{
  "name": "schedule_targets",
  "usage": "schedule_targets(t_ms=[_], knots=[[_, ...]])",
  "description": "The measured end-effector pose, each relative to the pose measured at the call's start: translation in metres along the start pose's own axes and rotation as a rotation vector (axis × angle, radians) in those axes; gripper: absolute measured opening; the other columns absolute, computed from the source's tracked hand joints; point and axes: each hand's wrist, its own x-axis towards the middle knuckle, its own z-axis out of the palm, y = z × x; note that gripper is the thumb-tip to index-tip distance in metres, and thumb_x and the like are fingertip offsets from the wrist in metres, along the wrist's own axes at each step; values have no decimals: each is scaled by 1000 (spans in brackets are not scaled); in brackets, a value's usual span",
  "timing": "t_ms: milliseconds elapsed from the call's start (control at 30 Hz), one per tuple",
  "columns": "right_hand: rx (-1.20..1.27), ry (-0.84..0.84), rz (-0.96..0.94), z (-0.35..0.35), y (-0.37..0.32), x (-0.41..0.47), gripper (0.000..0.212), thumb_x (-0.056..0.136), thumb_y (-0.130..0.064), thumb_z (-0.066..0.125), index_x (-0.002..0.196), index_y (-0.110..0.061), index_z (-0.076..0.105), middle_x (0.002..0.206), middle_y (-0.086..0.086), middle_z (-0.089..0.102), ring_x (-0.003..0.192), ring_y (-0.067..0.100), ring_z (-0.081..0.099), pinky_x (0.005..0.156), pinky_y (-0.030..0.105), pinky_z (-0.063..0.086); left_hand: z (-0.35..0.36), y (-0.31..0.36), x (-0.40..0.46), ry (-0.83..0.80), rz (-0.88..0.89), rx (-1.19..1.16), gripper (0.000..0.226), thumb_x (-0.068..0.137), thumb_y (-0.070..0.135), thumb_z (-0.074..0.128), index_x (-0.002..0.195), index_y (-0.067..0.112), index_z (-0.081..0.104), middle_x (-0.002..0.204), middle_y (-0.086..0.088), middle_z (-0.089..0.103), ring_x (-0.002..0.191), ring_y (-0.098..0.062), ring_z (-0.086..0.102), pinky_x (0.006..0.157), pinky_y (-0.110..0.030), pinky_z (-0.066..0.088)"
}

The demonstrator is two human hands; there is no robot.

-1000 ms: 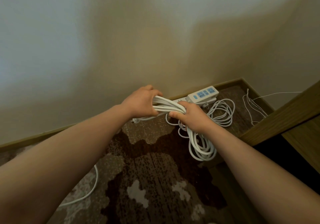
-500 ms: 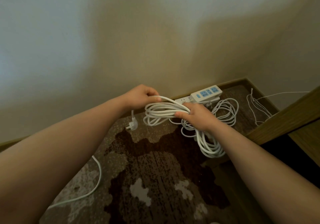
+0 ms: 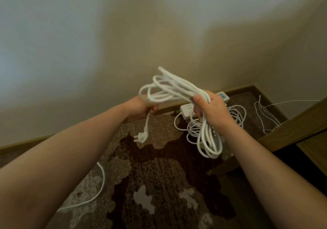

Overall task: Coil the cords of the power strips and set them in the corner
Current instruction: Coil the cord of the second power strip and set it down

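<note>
Head view: at frame centre, the right hand (image 3: 211,111) grips a coiled white cord (image 3: 178,90) above the carpet (image 3: 159,175); the left hand (image 3: 143,108) holds its plug end, plug (image 3: 140,137) dangling. Two power strips (image 3: 187,111) lie in the corner, centre right.

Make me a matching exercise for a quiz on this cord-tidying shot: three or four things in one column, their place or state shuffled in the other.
Things:
1. thick cord bundle
2. plug
3. power strip
4. thin white wire

States:
A. lies on the carpet by the baseboard
B. dangles below the left hand
C. gripped by the right hand
D. loose on the floor at far right

Pairs: 1-C, 2-B, 3-A, 4-D
</note>
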Motion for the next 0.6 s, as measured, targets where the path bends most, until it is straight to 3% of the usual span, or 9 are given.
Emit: schedule_targets(t_ms=[67,133,167,200,233,300,400,533,600], knots=[[-27,146,53,-2,6,5,16,95,-42,57,86,-31,65,57,1,51,44,15,48,44,28,43,17,-13,2,4,-45,69,27,100,14,41,120,14,59,63,1,42,54,-10,39,54,-19,38],[-136,260,120,-5,15,13,21,94,-49,56,92,-30,62,65,-3,56,54,15,54,52,35,47,34,-17,3,-3,27,325,33,100,15,42,130,18,56,63,11,38,50,-9,45,51,-15,39],[-221,306,159,-6,20,16,26,93,-54,54,100,-30,61,73,-7,58,61,14,58,57,37,50,40,-15,3,-23,85,472,34,99,16,44,131,20,55,64,4,61,54,-9,53,54,-13,40],[-325,341,198,-8,26,18,33,93,-59,51,109,-31,59,80,-11,58,68,13,59,60,37,50,45,-11,3,-58,130,632,33,99,18,46,130,20,56,101,6,66,67,-8,60,61,-14,43],[-458,350,225,-10,30,19,41,92,-63,47,118,-33,56,85,-14,57,73,11,58,61,35,48,48,-7,3,-99,154,793,31,98,20,47,127,20,58,94,6,71,81,-10,62,70,-20,45],[-822,250,222,-13,40,18,46,92,-68,39,122,-35,51,84,-11,59,73,15,57,56,33,44,52,3,2,-168,170,1064,24,97,25,47,114,18,63,102,-3,68,91,-21,60,74,-32,45],[-1154,-25,181,-9,50,15,47,93,-69,38,121,-33,50,88,-3,65,76,24,58,52,33,39,47,20,1,-105,297,1468,15,96,31,45,99,27,58,90,1,63,78,-21,58,59,-29,37],[-768,-242,208,-1,44,9,37,92,-65,48,121,-44,56,98,-10,66,86,12,61,74,39,52,11,51,8,137,477,1540,18,93,43,47,95,29,59,94,5,65,84,-21,60,63,-29,33],[-616,-316,142,3,36,6,29,93,-60,51,113,-41,61,92,-12,67,80,2,61,74,36,51,-5,57,11,168,519,1459,21,90,47,51,91,28,61,93,7,66,87,-19,59,68,-30,31]])
